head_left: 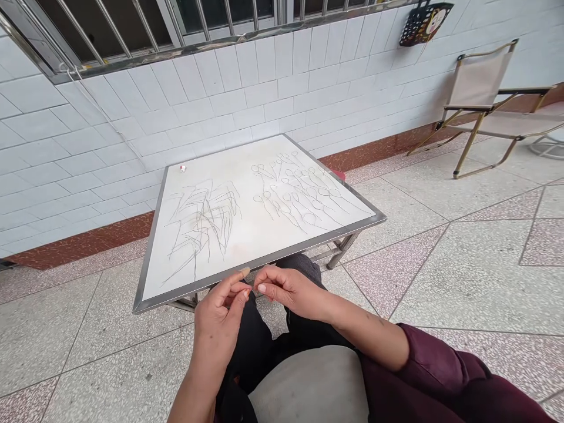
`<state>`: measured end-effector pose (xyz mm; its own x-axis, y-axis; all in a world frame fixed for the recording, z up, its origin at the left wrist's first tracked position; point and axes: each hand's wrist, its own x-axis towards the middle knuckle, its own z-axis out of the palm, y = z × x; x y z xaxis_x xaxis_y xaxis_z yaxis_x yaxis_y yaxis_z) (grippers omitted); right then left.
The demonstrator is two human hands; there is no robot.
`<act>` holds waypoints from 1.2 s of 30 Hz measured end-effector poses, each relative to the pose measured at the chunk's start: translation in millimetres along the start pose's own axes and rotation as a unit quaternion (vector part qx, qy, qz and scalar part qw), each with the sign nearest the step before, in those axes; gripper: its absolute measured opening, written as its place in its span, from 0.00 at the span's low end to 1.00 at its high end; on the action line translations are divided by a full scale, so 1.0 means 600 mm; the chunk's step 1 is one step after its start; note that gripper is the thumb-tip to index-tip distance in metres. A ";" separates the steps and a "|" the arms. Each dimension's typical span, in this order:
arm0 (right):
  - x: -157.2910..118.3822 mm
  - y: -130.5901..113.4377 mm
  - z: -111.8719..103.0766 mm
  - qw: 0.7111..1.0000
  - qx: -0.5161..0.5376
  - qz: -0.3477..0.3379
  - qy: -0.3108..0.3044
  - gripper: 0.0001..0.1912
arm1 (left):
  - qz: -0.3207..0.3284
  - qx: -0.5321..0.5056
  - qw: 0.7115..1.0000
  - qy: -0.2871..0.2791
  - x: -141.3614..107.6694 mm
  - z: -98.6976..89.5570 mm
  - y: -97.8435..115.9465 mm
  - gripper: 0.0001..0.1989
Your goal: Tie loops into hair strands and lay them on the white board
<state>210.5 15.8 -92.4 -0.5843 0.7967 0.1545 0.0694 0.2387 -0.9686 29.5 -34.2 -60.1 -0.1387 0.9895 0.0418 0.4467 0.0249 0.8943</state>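
Observation:
My left hand (218, 323) and my right hand (293, 291) meet just off the near edge of the white-topped table (251, 235), above my lap. Thumb and fingers are pinched together on each hand, the fingertips almost touching. Whatever lies between them is too thin or small to make out. A tan covering (244, 272) wraps the tip of my left index finger. On the tabletop lie two spreads of thin dark strands, like wire or thread: bent strands (205, 217) on the left and strands with looped ends (288, 197) on the right.
A small red and white item (183, 168) sits near the table's far left corner. Behind the table stands a white tiled wall (247, 76) below a barred window (189, 23). A folding chair (480, 88) is at the right, and a black basket (425, 23) hangs on the wall.

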 end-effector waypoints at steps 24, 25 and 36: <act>0.007 0.026 -0.002 0.934 -0.275 -0.155 0.166 0.07 | 0.003 0.018 1.000 -0.001 0.014 0.021 0.031 0.18; 0.007 0.025 -0.002 0.933 -0.278 -0.157 0.169 0.07 | 0.005 0.019 1.000 0.000 0.014 0.022 0.032 0.18; 0.003 0.030 0.012 0.886 -0.360 -0.145 0.254 0.11 | 0.007 -0.031 0.999 0.014 0.010 0.046 0.031 0.18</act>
<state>204.5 17.6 -110.9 -0.2358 0.7477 0.6208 0.5801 0.6208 -0.5273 61.3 -24.1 -55.3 -0.1585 0.9852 0.0657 0.3936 0.0020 0.9193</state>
